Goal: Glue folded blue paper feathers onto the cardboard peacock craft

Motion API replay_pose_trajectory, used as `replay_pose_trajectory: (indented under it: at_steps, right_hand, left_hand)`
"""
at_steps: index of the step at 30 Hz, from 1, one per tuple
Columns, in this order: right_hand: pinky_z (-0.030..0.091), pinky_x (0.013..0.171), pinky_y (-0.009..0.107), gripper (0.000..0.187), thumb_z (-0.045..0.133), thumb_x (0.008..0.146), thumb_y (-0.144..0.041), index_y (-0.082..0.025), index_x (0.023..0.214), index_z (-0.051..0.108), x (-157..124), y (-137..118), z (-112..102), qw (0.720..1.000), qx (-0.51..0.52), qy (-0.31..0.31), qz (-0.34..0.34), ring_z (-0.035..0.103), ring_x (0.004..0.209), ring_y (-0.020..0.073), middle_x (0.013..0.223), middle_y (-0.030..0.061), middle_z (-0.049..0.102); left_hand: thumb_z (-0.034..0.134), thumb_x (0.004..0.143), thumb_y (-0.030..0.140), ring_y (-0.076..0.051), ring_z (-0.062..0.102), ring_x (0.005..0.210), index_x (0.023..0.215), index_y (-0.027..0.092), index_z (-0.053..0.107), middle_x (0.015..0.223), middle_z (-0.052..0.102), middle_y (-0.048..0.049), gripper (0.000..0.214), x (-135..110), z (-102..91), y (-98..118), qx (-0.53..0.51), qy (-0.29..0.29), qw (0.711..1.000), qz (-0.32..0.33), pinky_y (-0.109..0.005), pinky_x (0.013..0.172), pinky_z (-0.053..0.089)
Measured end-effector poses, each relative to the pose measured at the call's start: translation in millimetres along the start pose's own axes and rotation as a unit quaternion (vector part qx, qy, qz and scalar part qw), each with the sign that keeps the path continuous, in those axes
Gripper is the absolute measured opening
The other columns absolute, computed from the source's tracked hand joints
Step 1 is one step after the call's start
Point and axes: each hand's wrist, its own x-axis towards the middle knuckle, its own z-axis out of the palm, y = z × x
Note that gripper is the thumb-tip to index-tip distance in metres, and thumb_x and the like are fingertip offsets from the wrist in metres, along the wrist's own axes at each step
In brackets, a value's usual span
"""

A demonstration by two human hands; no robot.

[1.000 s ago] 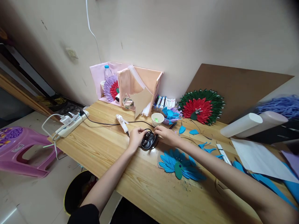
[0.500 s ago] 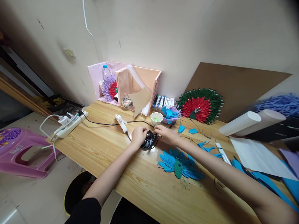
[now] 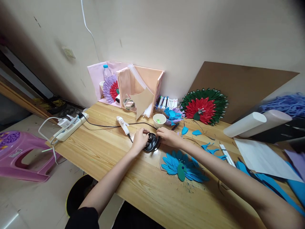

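A small black compartment case (image 3: pixel 152 145) with a glossy, rounded inside lies on the wooden table between my hands. My left hand (image 3: pixel 140 140) is closed at its left side, fingers curled by the rim. From the right, my right hand (image 3: pixel 168 136) pinches at the upper right edge of the case; its fingertips are partly hidden. Just in front of my right forearm lies a blue paper peacock (image 3: pixel 182 167) with a green body. A white hot glue gun (image 3: pixel 123 125) rests left of the case, and a paper cup (image 3: pixel 159 120) with green bits stands behind it.
Blue offcuts (image 3: pixel 212 151) and a white sheet (image 3: pixel 264 159) lie on the right, near white rolls (image 3: pixel 245 124). A green and red peacock (image 3: pixel 202 106) leans on brown cardboard (image 3: pixel 238 86). A power strip (image 3: pixel 71 126) sits at the left table edge; a black cord crosses from it.
My left hand has shifted slightly left on the case, and its fingers have lifted and opened a little. My right hand stays at the right edge. The view has moved slightly.
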Motion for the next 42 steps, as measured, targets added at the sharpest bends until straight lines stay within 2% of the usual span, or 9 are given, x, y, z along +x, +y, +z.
replay_pose_trajectory:
  at_steps: [4, 8, 12, 17, 25, 29, 36, 42]
  right_hand:
    - [0.039, 0.063, 0.025, 0.018, 0.054, 0.072, -0.004, -0.018, 0.084, 0.055, 1.2, -0.2, -0.5, 1.000, 0.008, 0.003, -0.008, 0.050, 0.083, 0.0178, 0.086, 0.0054, 0.055]
    - [0.039, 0.064, 0.025, 0.016, 0.055, 0.073, -0.004, -0.017, 0.083, 0.056, 1.9, 1.8, 1.1, 1.000, 0.017, 0.003, -0.011, 0.049, 0.083, 0.0176, 0.086, 0.0053, 0.055]
    - [0.040, 0.067, 0.026, 0.015, 0.056, 0.073, -0.005, -0.017, 0.083, 0.056, 2.0, 2.4, 1.3, 0.999, 0.029, -0.004, -0.013, 0.050, 0.085, 0.0180, 0.088, 0.0059, 0.056]
    - [0.041, 0.067, 0.026, 0.014, 0.058, 0.074, -0.007, -0.017, 0.084, 0.057, 1.2, 1.2, 0.2, 0.999, 0.036, -0.002, -0.013, 0.050, 0.085, 0.0181, 0.088, 0.0060, 0.055]
    - [0.042, 0.066, 0.028, 0.012, 0.062, 0.075, -0.013, -0.018, 0.085, 0.058, 1.3, 0.2, -1.5, 0.999, 0.040, 0.001, -0.015, 0.051, 0.085, 0.0190, 0.088, 0.0063, 0.056]
    - [0.041, 0.066, 0.027, 0.009, 0.063, 0.076, -0.016, -0.017, 0.083, 0.058, 1.2, -1.9, -2.1, 1.000, 0.020, -0.007, -0.022, 0.051, 0.083, 0.0187, 0.086, 0.0062, 0.056]
    - [0.038, 0.061, 0.026, 0.004, 0.061, 0.079, -0.018, -0.017, 0.079, 0.057, -0.5, -1.7, 0.7, 0.999, -0.038, -0.004, -0.030, 0.049, 0.078, 0.0175, 0.082, 0.0047, 0.055]
    - [0.038, 0.061, 0.027, 0.002, 0.058, 0.080, -0.016, -0.018, 0.081, 0.058, -0.2, -1.9, -0.4, 0.998, -0.037, 0.001, -0.041, 0.049, 0.078, 0.0181, 0.082, 0.0051, 0.056]
  left_hand:
    - [0.050, 0.078, 0.012, -0.016, 0.065, 0.085, 0.095, 0.014, 0.068, 0.096, 0.070, -0.0069, 0.025, -10.7, 0.9, 1.7, 0.009, -0.048, 0.999, 0.014, -0.023, 0.075, 0.047]
    - [0.056, 0.073, 0.012, -0.016, 0.065, 0.076, 0.096, 0.013, 0.069, 0.086, 0.071, -0.0062, 0.027, -15.9, -3.1, 1.0, 0.050, -0.113, 0.991, 0.048, -0.023, 0.068, 0.047]
    - [0.054, 0.068, 0.003, -0.020, 0.062, 0.079, 0.082, 0.014, 0.071, 0.083, 0.068, -0.0079, 0.025, -19.5, -13.2, 3.1, 0.121, -0.142, 0.977, 0.106, -0.025, 0.070, 0.044]
    - [0.048, 0.077, 0.010, -0.023, 0.060, 0.078, 0.072, 0.013, 0.068, 0.084, 0.063, -0.0132, 0.021, -23.3, -25.1, 7.7, 0.203, -0.134, 0.958, 0.154, -0.030, 0.070, 0.042]
    - [0.046, 0.080, 0.009, -0.020, 0.059, 0.075, 0.076, 0.014, 0.066, 0.083, 0.061, -0.0106, 0.021, -23.6, -36.2, 8.3, 0.262, -0.147, 0.937, 0.178, -0.028, 0.068, 0.042]
    - [0.044, 0.082, 0.009, -0.021, 0.058, 0.077, 0.086, 0.014, 0.065, 0.088, 0.061, -0.0115, 0.022, -24.4, -40.2, 10.9, 0.272, -0.139, 0.935, 0.181, -0.029, 0.070, 0.042]
    - [0.049, 0.083, 0.014, -0.018, 0.059, 0.086, 0.088, 0.017, 0.063, 0.089, 0.066, -0.0058, 0.015, -10.4, -18.4, 3.2, 0.168, -0.087, 0.966, 0.175, -0.026, 0.078, 0.042]
    - [0.053, 0.081, 0.024, -0.019, 0.062, 0.081, 0.079, 0.020, 0.066, 0.084, 0.069, -0.0041, 0.014, -13.0, -3.3, 3.9, 0.141, -0.070, 0.978, 0.135, -0.025, 0.070, 0.042]
